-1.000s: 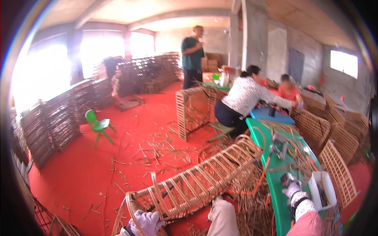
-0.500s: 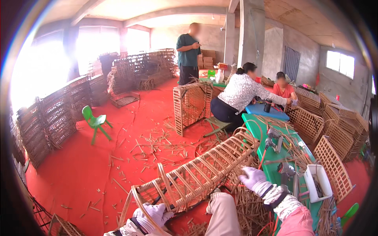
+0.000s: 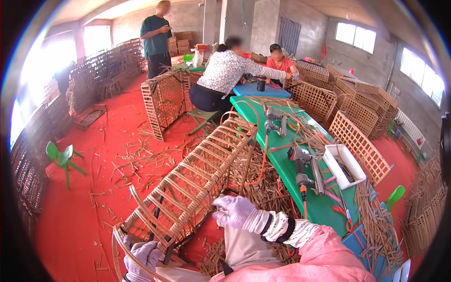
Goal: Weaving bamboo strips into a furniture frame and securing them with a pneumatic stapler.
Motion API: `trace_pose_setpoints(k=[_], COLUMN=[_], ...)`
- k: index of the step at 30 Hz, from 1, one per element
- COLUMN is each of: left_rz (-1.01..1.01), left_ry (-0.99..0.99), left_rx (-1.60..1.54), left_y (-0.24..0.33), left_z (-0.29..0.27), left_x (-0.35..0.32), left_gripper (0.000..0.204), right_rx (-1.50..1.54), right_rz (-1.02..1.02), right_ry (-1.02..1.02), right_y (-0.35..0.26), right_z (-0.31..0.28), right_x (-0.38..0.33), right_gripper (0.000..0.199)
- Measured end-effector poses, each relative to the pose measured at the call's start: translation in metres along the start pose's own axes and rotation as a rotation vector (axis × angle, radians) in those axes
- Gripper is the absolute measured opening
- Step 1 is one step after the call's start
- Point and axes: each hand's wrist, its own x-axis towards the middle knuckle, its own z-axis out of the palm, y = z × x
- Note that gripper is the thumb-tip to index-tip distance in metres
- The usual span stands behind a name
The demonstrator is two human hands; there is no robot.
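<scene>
A long woven wicker basket frame (image 3: 188,188) lies tilted across my lap, with bent strips arching from its near end. My left hand (image 3: 142,259), in a lilac striped glove, is closed on that near end, inside a looped strip. Beside the basket's right side, over my knee, my right hand (image 3: 237,214) has its gloved fingers curled; whatever is in them is hidden. To the right, a green table (image 3: 282,157) carries a nail gun (image 3: 303,167), a second nail gun (image 3: 275,122) and loose wicker strips.
A white plastic bin (image 3: 338,155) stands on the table; an orange hose (image 3: 263,160) hangs off its edge. Cut strips litter the red floor (image 3: 94,225). A green chair (image 3: 63,157) stands left. Two people work at a blue table (image 3: 268,91); another stands behind. Lattice panels (image 3: 357,145) lean right.
The view has swung to the right. My right hand has come off the table side, moving left and in toward the basket, its fingers now curled. My left hand stays at the basket's near end.
</scene>
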Motion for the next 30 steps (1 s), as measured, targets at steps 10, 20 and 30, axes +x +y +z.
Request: trace_pose_setpoints(k=[10,20,30], left_rz=[0.171,-0.162,-0.148], left_ry=[0.172,0.188,0.219], left_rx=[0.078,-0.33,-0.601], left_y=[0.001,-0.02,-0.029], left_z=[0.003,-0.016,-0.026], left_x=[0.005,-0.011,0.019], left_gripper=[0.045,0.027,0.033], right_rx=[0.154,0.422,0.838], right_rz=[-0.002,-0.139,0.382], right_ry=[0.072,-0.072,-0.455], right_y=[0.003,-0.063,-0.081], right_z=[-0.005,0.034,0.05], right_x=[-0.027,0.012,0.017], right_gripper=[0.027,0.014,0.016])
